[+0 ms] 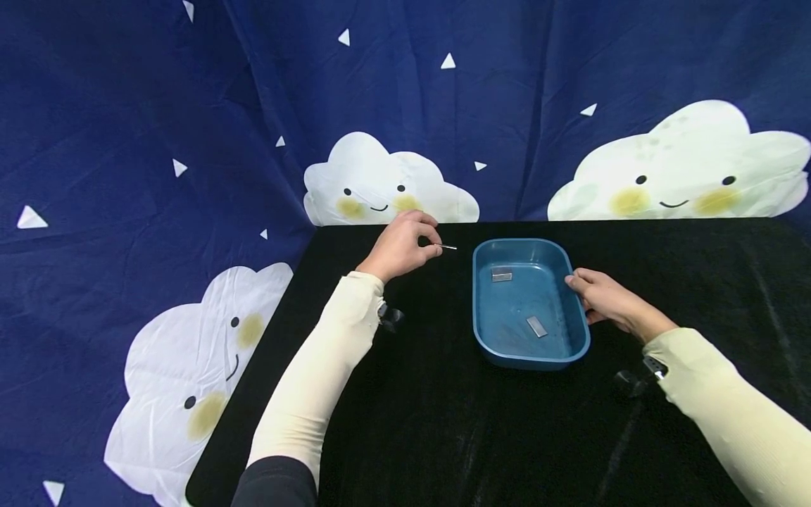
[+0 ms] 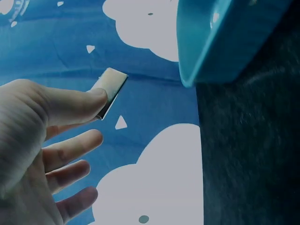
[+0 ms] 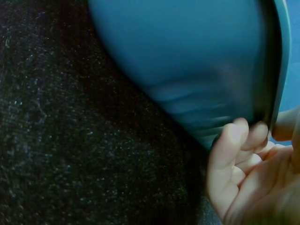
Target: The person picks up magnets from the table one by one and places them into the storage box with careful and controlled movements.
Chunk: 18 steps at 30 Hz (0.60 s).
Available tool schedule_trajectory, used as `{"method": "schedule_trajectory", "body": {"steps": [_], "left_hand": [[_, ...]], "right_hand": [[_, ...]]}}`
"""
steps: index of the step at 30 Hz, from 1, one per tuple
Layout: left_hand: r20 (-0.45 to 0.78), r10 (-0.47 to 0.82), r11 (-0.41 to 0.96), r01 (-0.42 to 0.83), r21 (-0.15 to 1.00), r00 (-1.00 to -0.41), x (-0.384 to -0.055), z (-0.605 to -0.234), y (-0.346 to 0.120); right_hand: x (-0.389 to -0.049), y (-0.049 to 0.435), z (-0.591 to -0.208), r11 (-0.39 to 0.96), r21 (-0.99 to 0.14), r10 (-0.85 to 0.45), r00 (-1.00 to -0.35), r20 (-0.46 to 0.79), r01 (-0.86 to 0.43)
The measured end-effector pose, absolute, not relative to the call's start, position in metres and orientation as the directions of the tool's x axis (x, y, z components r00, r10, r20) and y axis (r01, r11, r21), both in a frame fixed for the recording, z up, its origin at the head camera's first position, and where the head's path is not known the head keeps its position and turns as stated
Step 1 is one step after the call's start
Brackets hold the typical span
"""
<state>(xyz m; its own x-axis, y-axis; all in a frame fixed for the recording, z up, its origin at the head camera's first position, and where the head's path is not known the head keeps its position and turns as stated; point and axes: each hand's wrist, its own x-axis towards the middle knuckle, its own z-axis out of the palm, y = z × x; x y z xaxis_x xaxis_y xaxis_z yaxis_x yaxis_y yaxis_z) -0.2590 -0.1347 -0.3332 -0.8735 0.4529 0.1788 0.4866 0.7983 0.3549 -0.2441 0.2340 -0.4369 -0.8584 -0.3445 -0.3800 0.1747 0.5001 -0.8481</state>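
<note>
My left hand [image 1: 403, 245] pinches a small flat silver metal bar [image 2: 111, 83] between thumb and index finger, the other fingers spread loosely apart below in the left wrist view. It is held to the left of a blue plastic basin [image 1: 516, 301], at about the height of its far end. Thumb and fingers of my right hand [image 1: 607, 299] grip the basin's right rim, with the fingertips curled against the outer wall in the right wrist view. Inside the basin lie a small stack of similar bars [image 1: 501, 274] near the far left corner and a single bar [image 1: 536, 326] nearer the front.
The basin is over a black cloth-covered table [image 1: 405, 422]. Behind and to the left hangs a dark blue curtain [image 1: 405, 84] printed with white clouds and triangles. Small cameras are strapped to both wrists over cream sleeves [image 1: 317, 366].
</note>
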Motion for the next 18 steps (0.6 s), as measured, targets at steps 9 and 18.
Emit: {"method": "schedule_trajectory", "body": {"steps": [9, 18], "left_hand": [[0.203, 0.513, 0.775, 0.552, 0.308, -0.834, -0.261, -0.326, -0.105], [0.209, 0.516, 0.779, 0.556, 0.289, -0.831, -0.259, -0.330, -0.077]], "right_hand": [[-0.244, 0.234, -0.437, 0.507, -0.845, -0.340, -0.862, -0.375, 0.168], [-0.243, 0.234, -0.438, 0.500, -0.850, -0.339, -0.866, -0.367, 0.164]]}}
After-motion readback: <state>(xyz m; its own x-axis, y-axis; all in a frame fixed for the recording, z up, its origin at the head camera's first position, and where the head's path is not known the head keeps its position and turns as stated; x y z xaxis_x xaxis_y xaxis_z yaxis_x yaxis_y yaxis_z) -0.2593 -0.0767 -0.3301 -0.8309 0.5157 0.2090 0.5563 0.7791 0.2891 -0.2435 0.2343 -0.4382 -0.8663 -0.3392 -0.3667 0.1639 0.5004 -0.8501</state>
